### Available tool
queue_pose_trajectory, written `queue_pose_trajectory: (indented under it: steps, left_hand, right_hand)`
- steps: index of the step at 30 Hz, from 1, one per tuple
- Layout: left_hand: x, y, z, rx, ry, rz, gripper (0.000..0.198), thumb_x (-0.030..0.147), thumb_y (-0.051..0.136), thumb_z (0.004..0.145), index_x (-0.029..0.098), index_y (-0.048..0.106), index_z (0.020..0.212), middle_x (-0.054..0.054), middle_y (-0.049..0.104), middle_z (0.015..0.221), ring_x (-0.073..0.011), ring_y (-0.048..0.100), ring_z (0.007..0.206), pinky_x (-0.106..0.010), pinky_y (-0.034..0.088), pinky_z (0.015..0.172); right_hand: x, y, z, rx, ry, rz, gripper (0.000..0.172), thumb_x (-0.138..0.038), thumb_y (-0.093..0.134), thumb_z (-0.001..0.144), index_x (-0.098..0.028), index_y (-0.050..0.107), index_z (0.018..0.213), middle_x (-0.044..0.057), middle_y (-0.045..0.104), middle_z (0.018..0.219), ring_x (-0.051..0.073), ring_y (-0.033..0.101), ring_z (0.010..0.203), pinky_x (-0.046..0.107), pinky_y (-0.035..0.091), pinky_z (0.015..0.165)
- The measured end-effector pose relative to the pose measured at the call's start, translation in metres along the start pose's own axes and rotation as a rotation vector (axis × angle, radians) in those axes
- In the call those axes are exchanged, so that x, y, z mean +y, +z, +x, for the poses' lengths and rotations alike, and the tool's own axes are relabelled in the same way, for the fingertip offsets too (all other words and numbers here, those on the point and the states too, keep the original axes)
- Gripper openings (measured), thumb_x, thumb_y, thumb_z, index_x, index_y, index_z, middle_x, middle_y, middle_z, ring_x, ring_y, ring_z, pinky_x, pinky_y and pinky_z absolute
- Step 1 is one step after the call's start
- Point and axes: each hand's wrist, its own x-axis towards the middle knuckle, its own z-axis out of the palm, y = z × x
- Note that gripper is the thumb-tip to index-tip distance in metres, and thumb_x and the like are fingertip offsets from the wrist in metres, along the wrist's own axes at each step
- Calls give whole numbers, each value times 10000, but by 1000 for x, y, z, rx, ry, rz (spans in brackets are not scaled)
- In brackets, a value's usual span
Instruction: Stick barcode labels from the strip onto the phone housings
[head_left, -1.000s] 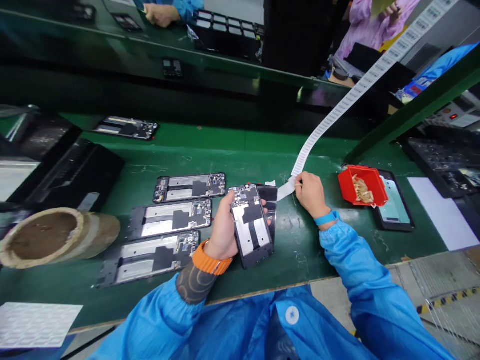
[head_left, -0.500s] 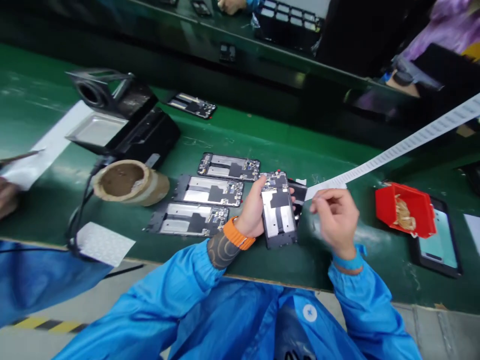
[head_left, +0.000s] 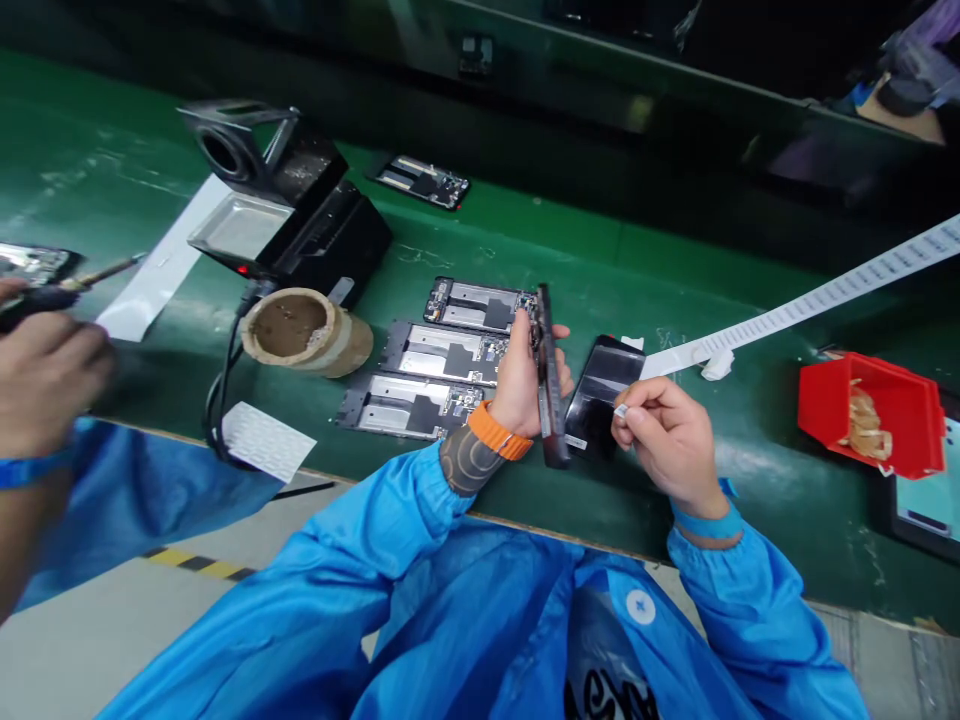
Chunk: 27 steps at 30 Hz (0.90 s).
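My left hand [head_left: 514, 390] grips an opened phone [head_left: 552, 395] along its sides, turned nearly edge-on to me. Between the thumb and fingertips of my right hand [head_left: 670, 440] is a small white sticker [head_left: 621, 410]. A glossy black phone panel [head_left: 600, 385] lies on the bench between my hands, with a small white label near its lower end. Left of my left hand, opened phones with bare circuit boards lie in a row: a far one [head_left: 476, 304], a middle one [head_left: 439, 350] and a near one [head_left: 405, 405], partly hidden by my hand and wrist.
A strip of labels [head_left: 780, 315] runs up to the right, beside a crumpled white scrap [head_left: 718, 364]. Rightward stands a red bin [head_left: 911, 420]. At left are a round pot [head_left: 352, 340], a black soldering stand [head_left: 322, 250] and a co-worker's hand [head_left: 49, 380] with a soldering iron.
My left hand has turned the phone from showing its circuit side to nearly edge-on. More of the black panel shows. The view has shifted, and the co-worker's hand reaches further in.
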Motion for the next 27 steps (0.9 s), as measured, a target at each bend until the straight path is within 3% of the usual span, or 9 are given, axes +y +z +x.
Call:
queue_pose_trajectory:
  steps: [3, 5, 12, 17, 22, 27]
  left_hand:
    - [-3, -8, 3, -103, 49, -79, 511, 311, 194, 1069, 140, 650, 915, 60, 307, 439, -72, 197, 333, -230, 177, 389]
    - [-7, -11, 4, -141, 46, -89, 503, 233, 175, 1041, 135, 656, 932, 58, 288, 463, -79, 167, 346, -240, 173, 401]
    - [-11, -10, -3, -322, 45, -60, 358, 226, 278, 981, 160, 629, 1003, 31, 365, 511, -103, 246, 382, -266, 186, 444]
    - [-8, -7, -9, -288, 37, -8, 322, 385, 438, 987, 182, 594, 1182, 48, 369, 521, -109, 254, 410, -286, 182, 476]
    - [-8, -5, -12, -407, 43, 13, 369, 235, 366, 993, 185, 568, 1298, 38, 369, 505, -121, 277, 421, -285, 192, 489]
    - [-10, -5, -12, -390, 35, -2, 292, 312, 380, 1026, 177, 595, 1170, 40, 359, 528, -105, 271, 427, -262, 206, 472]
  right_hand:
    - [0, 9, -4, -111, 47, 54, 206, -384, 732, 889, -213, 623, 853, -22, 602, 666, 112, 536, 535, 258, 449, 489]
    - [-2, 16, -6, -162, 48, 57, 209, -385, 731, 890, -212, 624, 848, -19, 607, 665, 113, 546, 536, 261, 461, 495]
    - [-7, 40, -11, -219, 83, 6, 205, -383, 714, 906, -222, 597, 858, -40, 577, 629, 102, 530, 514, 241, 439, 481]
    - [-3, 53, -19, -272, 81, 15, 172, -343, 642, 960, -237, 536, 877, -45, 568, 680, 92, 517, 522, 230, 402, 475]
    - [-2, 56, -24, -333, 47, -132, 126, -301, 602, 983, -248, 515, 909, -35, 579, 738, 99, 526, 562, 243, 415, 499]
    - [-5, 60, -24, -342, 4, -231, 134, -239, 602, 965, -257, 477, 921, -34, 592, 771, 103, 539, 593, 251, 433, 531]
